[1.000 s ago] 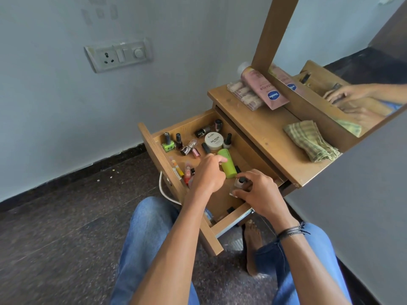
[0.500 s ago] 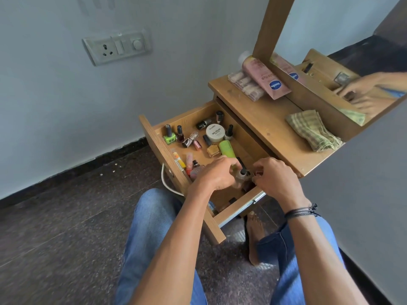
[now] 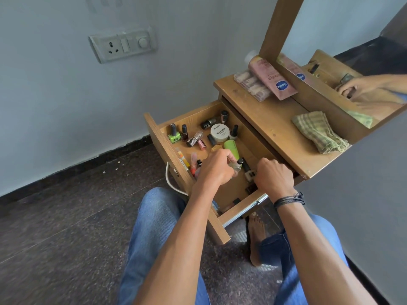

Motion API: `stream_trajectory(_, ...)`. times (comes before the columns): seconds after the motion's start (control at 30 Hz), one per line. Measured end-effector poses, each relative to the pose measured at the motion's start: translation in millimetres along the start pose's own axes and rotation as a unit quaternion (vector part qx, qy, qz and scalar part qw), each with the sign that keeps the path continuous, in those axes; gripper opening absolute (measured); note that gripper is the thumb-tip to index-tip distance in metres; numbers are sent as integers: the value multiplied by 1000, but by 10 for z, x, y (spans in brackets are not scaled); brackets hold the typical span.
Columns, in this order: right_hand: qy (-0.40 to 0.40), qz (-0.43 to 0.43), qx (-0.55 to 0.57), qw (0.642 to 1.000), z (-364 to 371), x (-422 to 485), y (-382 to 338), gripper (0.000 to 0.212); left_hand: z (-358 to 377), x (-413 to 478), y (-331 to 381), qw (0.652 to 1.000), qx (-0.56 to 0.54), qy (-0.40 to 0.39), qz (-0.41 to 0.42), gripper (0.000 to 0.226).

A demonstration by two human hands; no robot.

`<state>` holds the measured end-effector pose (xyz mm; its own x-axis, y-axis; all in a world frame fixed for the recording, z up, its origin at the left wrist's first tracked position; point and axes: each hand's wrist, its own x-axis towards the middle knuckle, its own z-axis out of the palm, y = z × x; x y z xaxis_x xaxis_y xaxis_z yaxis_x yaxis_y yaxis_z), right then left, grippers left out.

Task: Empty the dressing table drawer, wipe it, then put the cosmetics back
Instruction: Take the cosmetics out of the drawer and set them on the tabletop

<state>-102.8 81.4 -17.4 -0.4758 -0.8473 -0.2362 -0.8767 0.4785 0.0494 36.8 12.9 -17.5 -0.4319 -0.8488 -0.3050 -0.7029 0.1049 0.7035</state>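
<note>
1. At the near end of the open wooden drawer [image 3: 240, 208], the left grip [image 3: 217, 170] is curled round a small clear glass bottle [image 3: 235, 167]. The right grip [image 3: 274, 179] is clamped on a pale black-capped bottle [image 3: 250, 173]. Both bottles are low inside the drawer.
2. Emptying looks barely begun: most cosmetics lie in the drawer, including a lime-green tube [image 3: 232, 148] mid-drawer and a green nail-polish bottle [image 3: 174, 137] against the front panel.
3. A white round jar [image 3: 219, 133] reads "NAIL POLISH"; the word above it is unclear.
4. On the surface [image 3: 271, 130], a folded green-checked cloth [image 3: 319, 134] lies at the right edge, so wiping and refilling remain. At the back-left corner, a pink tube [image 3: 273, 80] reads "Vaseline".
</note>
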Motion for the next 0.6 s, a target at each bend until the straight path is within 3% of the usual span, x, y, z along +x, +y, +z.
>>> stream_trajectory(0.27, -7, -18, -23, 1000, -70, 91, -13, 17, 35, 45, -34, 1000, -9, -26, -7, 33)
stream_trajectory(0.37, 30, -8, -1, 1000, -57, 32, 21, 11, 37, 52, -46, 1000, -3, -30, 3, 34)
stream_trajectory(0.47, 134, 7, 143, 981, -93, -90, 28, 17, 28, 51, -50, 999, 0, -31, 14, 36)
stream_trajectory(0.6, 205, -31, 397, 894, -229, -298, -19, 19, 29, 53, -23, 999, -12, -44, 10, 38)
